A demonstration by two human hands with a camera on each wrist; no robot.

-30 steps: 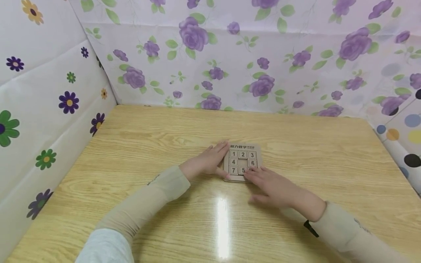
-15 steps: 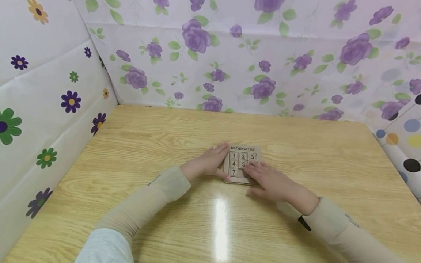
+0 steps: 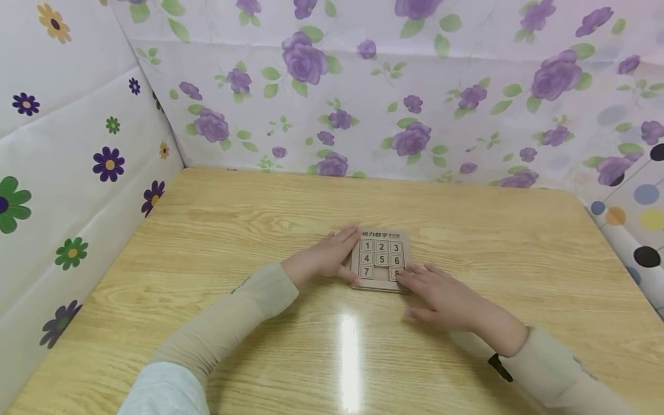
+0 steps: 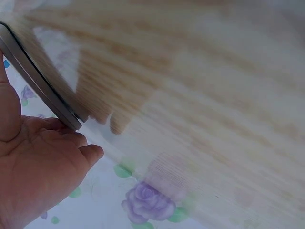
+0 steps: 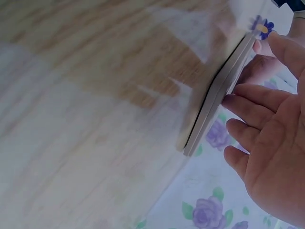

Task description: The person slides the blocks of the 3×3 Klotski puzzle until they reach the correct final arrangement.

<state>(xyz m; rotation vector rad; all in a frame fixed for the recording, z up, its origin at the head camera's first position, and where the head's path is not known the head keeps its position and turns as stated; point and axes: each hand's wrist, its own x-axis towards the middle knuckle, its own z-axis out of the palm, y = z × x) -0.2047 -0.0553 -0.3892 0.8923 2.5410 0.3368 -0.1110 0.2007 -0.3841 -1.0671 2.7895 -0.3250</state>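
A number slide puzzle (image 3: 381, 284) lies flat on the wooden table (image 3: 270, 219). Its tiles read 1, 2, 3 on top, 4, 5, 6 in the middle row, and 7, a gap, then the 8 tile (image 3: 393, 274) below. My left hand (image 3: 329, 255) holds the board's left side, thumb by the lower corner and fingers toward the upper one; the left wrist view shows the board's edge (image 4: 40, 81) against that hand. With fairly straight fingers, my right hand (image 3: 448, 297) touches the 8 tile, partly covering it. The right wrist view shows its palm (image 5: 281, 143).
Purple-flowered cloth (image 3: 337, 69) covers the wall behind the table. Another cloth with daisies (image 3: 109, 164) hangs at the left, and a dotted one (image 3: 645, 219) at the right. A light reflection crosses the table's front.
The 5 tile has gone up from the bottom row into the centre, leaving the gap below it. My right hand moved up with it, then back right onto the 8. My left hand stays put.
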